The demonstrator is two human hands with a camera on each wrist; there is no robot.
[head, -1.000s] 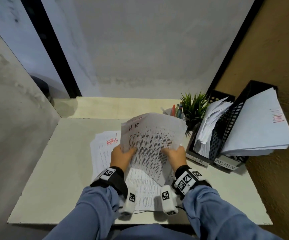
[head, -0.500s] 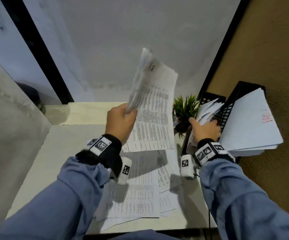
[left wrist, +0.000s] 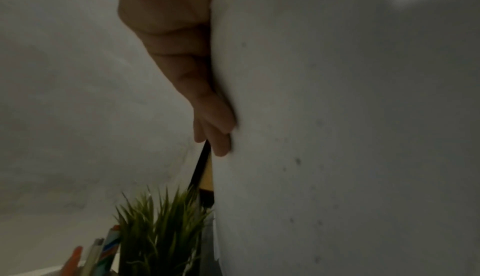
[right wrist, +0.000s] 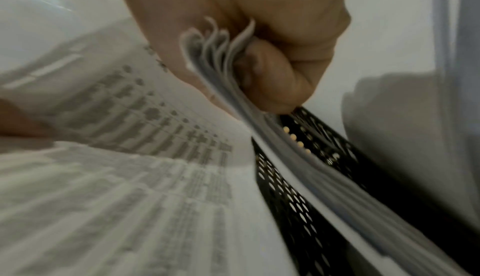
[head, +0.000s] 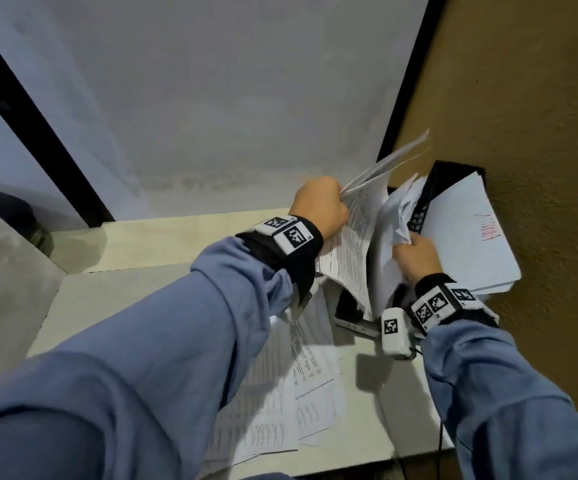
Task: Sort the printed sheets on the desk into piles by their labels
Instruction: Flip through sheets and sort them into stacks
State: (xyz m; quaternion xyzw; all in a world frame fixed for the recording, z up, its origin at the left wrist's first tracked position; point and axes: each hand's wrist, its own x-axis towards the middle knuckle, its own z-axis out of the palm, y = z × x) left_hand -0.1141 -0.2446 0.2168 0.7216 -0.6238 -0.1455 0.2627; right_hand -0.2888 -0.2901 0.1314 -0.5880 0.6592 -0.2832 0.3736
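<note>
My left hand (head: 332,207) grips a few printed sheets (head: 355,237) by their edge and holds them upright over the nearer black mesh tray (head: 349,304). In the left wrist view its fingers (left wrist: 221,128) lie against the blank back of the sheets (left wrist: 337,116). My right hand (head: 410,245) grips the bundle of sheets (head: 389,230) that stands in that tray. The right wrist view shows its thumb (right wrist: 272,79) pinching the bundle's edges (right wrist: 215,54) beside the mesh wall (right wrist: 298,188). More printed sheets (head: 298,393) lie loose on the desk.
The farther tray (head: 422,209) holds a thick white stack (head: 464,258) with a red label, against the brown wall. A small green plant (left wrist: 161,229) and pens (left wrist: 103,247) stand left of the trays. The desk's bare surface (head: 107,306) stretches to the left.
My left hand has carried the sheets from the desk's middle up and right to the nearer tray. My right hand let go of them, went to the tray and gripped the bundle there.
</note>
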